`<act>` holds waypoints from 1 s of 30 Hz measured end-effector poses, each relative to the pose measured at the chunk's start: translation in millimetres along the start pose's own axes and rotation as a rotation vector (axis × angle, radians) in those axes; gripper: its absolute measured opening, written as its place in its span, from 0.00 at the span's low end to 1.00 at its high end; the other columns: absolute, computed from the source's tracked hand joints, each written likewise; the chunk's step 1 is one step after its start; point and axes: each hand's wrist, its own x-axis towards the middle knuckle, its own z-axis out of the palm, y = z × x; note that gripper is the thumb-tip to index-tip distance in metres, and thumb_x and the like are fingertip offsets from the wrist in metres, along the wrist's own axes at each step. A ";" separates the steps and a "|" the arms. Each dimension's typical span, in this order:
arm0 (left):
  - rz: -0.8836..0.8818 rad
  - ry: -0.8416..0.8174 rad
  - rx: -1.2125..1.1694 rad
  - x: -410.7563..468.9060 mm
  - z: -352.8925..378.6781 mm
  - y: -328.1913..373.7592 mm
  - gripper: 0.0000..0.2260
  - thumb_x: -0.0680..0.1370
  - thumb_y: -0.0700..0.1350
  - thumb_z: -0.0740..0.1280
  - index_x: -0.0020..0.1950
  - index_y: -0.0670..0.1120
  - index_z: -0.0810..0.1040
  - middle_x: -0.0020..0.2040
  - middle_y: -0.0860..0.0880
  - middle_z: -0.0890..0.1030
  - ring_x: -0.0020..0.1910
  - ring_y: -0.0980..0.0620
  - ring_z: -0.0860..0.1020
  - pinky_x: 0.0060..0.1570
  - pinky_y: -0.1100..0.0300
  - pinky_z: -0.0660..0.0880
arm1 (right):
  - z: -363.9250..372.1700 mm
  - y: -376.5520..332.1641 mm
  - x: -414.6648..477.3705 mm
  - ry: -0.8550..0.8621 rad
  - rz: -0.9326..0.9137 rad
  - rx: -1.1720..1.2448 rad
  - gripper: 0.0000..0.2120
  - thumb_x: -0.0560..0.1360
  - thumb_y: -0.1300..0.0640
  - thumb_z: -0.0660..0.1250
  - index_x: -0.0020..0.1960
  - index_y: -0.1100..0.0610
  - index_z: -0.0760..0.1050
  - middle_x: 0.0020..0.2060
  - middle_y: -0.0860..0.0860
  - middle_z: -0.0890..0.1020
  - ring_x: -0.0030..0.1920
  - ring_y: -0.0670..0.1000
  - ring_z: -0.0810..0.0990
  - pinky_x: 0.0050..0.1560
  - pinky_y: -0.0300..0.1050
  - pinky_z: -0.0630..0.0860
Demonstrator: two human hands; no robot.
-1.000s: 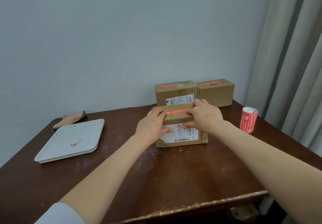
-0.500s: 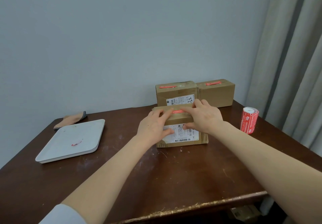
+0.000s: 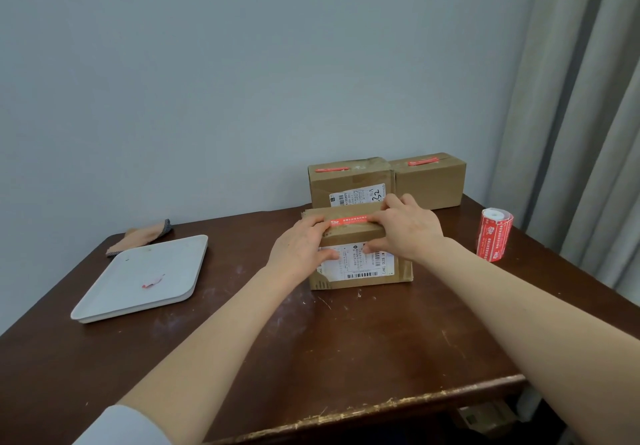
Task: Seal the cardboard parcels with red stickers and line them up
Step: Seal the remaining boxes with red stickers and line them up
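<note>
A cardboard parcel (image 3: 401,271) with a white shipping label stands mid-table. A red sticker (image 3: 349,219) lies across its top. My left hand (image 3: 301,247) presses the sticker's left end, its thumb on the label. My right hand (image 3: 405,230) presses the right end, its thumb also on the front face. Behind stand two parcels side by side against the wall, the left one (image 3: 346,181) and the right one (image 3: 433,185), each with a red sticker on top. A red sticker roll (image 3: 493,235) stands upright at the right.
A white tray (image 3: 138,264) with a red paper scrap (image 3: 152,282) lies at the left, a folded cloth (image 3: 145,235) behind it. Grey curtains (image 3: 588,133) hang at the right. The brown table (image 3: 346,358) has a worn front edge.
My left fingers slid back leftward along the top, uncovering more of the red sticker. My right hand stays almost still. The parcel has not moved.
</note>
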 end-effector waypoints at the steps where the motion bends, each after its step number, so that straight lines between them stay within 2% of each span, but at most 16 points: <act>1: 0.000 0.003 -0.004 -1.0 0.6 0.2 0.30 0.75 0.55 0.67 0.74 0.47 0.63 0.74 0.52 0.63 0.70 0.52 0.64 0.66 0.58 0.64 | 0.2 0.3 -0.1 0.000 0.004 0.006 0.30 0.69 0.32 0.67 0.67 0.43 0.72 0.59 0.48 0.69 0.62 0.52 0.65 0.50 0.48 0.74; 11: -0.008 -0.004 -0.031 -2.3 2.3 -0.6 0.29 0.77 0.53 0.66 0.74 0.46 0.62 0.74 0.51 0.63 0.71 0.52 0.63 0.68 0.58 0.62 | 3.8 -0.3 -0.8 0.015 0.015 0.018 0.31 0.70 0.33 0.66 0.69 0.44 0.69 0.61 0.50 0.68 0.63 0.53 0.64 0.51 0.49 0.74; 14: -0.004 -0.007 -0.098 -4.7 1.6 -3.3 0.28 0.78 0.50 0.65 0.75 0.46 0.61 0.75 0.51 0.61 0.73 0.52 0.61 0.70 0.59 0.59 | 6.2 1.6 -3.4 0.023 0.018 0.072 0.30 0.71 0.35 0.66 0.69 0.47 0.70 0.62 0.50 0.67 0.63 0.53 0.64 0.54 0.49 0.75; 17: -0.017 0.027 -0.197 -10.6 -2.4 -4.0 0.31 0.77 0.48 0.67 0.77 0.48 0.58 0.77 0.54 0.56 0.75 0.54 0.55 0.71 0.57 0.59 | 7.7 8.8 -6.8 0.051 0.015 0.155 0.33 0.71 0.38 0.69 0.72 0.49 0.66 0.67 0.50 0.65 0.67 0.53 0.63 0.61 0.50 0.72; 19: -0.058 0.087 -0.211 -18.5 -4.2 -5.1 0.33 0.76 0.49 0.67 0.77 0.48 0.54 0.77 0.54 0.53 0.76 0.55 0.54 0.71 0.56 0.59 | 6.5 17.1 -11.4 0.089 0.068 0.252 0.40 0.69 0.39 0.71 0.76 0.49 0.59 0.71 0.51 0.62 0.71 0.53 0.60 0.64 0.51 0.70; 22: -0.188 0.158 -0.267 -31.5 -4.1 -9.6 0.35 0.76 0.50 0.67 0.78 0.46 0.52 0.77 0.49 0.56 0.75 0.51 0.58 0.70 0.54 0.61 | 7.5 31.0 -18.8 0.077 0.179 0.382 0.48 0.68 0.41 0.73 0.78 0.52 0.51 0.72 0.54 0.61 0.72 0.56 0.61 0.67 0.53 0.67; 25: -0.352 0.106 -0.377 -37.6 0.0 -14.5 0.36 0.76 0.51 0.68 0.78 0.45 0.52 0.76 0.46 0.59 0.74 0.48 0.62 0.70 0.53 0.63 | 14.6 35.7 -22.8 -0.008 0.245 0.462 0.50 0.68 0.42 0.74 0.78 0.54 0.48 0.72 0.58 0.62 0.71 0.58 0.65 0.67 0.54 0.69; 30: -0.426 -0.008 -0.533 -39.3 6.6 -9.7 0.36 0.76 0.48 0.68 0.77 0.45 0.52 0.73 0.46 0.66 0.71 0.48 0.66 0.67 0.53 0.66 | 28.3 32.6 -24.9 -0.101 0.294 0.675 0.50 0.70 0.48 0.75 0.79 0.56 0.46 0.72 0.57 0.67 0.70 0.57 0.68 0.65 0.51 0.71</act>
